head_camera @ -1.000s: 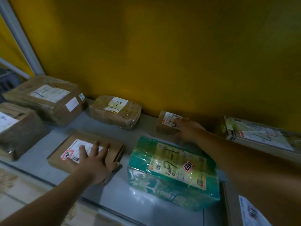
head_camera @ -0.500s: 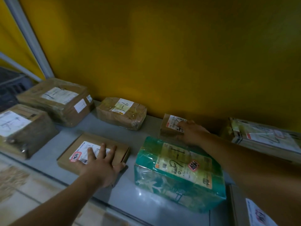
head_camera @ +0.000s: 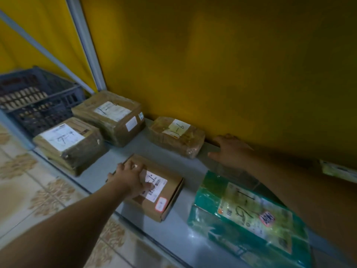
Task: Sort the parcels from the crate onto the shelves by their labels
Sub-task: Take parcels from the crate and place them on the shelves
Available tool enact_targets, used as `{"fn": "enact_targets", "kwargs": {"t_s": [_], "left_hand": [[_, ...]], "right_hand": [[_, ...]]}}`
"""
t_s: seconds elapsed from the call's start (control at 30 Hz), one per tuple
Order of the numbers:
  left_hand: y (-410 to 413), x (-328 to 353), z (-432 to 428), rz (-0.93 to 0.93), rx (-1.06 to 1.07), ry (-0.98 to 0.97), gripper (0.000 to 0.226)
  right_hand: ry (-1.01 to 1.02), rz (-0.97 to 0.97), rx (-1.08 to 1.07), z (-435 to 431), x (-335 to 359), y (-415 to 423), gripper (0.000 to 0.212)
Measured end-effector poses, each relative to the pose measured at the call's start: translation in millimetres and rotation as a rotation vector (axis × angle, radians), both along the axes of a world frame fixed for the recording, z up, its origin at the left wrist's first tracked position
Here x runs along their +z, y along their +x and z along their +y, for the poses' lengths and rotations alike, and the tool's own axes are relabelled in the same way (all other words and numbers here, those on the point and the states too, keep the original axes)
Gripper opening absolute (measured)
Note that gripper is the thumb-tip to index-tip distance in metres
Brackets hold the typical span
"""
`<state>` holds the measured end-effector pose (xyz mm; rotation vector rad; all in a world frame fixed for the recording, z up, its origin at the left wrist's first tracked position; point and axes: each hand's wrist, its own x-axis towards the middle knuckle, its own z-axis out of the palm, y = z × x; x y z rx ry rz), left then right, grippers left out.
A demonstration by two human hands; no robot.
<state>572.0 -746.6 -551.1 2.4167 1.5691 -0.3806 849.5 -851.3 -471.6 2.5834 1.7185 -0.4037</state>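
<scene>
Head view: a grey shelf [head_camera: 173, 238] is seen from above, backed by a yellow panel [head_camera: 212, 74]. The left hand [head_camera: 129, 178] is laid on a flat cardboard box [head_camera: 173, 192] at the near edge of the shelf. Its fingers are curled over the box's left edge and its thumb is pressed on the white label, part of which is covered.

The right hand [head_camera: 229, 151] is held palm down at the far edge of the shelf, against the panel, with fingers straight and slightly apart. What lies under it cannot be made out.

A green film-wrapped parcel [head_camera: 251, 215] marked 1-6 is set near and right, its far right corner hidden behind the right forearm. A small brown taped parcel [head_camera: 176, 139], also marked 1-6, is placed just left of the right hand.

At the left, a far-left brown parcel [head_camera: 114, 120] and a near-left brown parcel [head_camera: 71, 144] are set side by side, their handwriting blurred. A blue crate [head_camera: 38, 105] is cut off at the left edge, and a pale parcel [head_camera: 340, 170] at the right edge is mostly hidden.
</scene>
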Motion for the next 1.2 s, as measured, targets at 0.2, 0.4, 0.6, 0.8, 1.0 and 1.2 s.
{"fn": "enact_targets", "kwargs": {"t_s": [0.2, 0.4, 0.6, 0.8, 1.0, 1.2], "left_hand": [[-21.8, -24.9, 15.0, -0.008, -0.054, 0.072, 0.089], [-29.9, -33.4, 15.9, -0.082, -0.054, 0.023, 0.086], [-48.3, -9.0, 48.3, -0.102, -0.242, 0.202, 0.077], [-114.0, 23.3, 122.6, -0.045, -0.01, 0.375, 0.085], [-133.4, 14.4, 144.2, 0.035, 0.086, 0.277, 0.092], [-141.6, 18.3, 138.8, 0.112, 0.034, 0.371, 0.077]], "right_hand": [[0.051, 0.048, 0.065, 54.6, -22.0, -40.7, 0.072], [-0.041, 0.034, 0.027, 69.3, -38.9, -57.9, 0.078], [-0.117, 0.008, -0.005, 89.1, -47.5, -65.6, 0.084], [-0.158, -0.032, 0.0, 114.5, -52.7, -74.2, 0.081], [-0.165, -0.066, -0.046, 124.9, -70.8, -81.6, 0.085], [-0.194, -0.132, -0.181, 137.6, -83.3, -81.8, 0.084]]}}
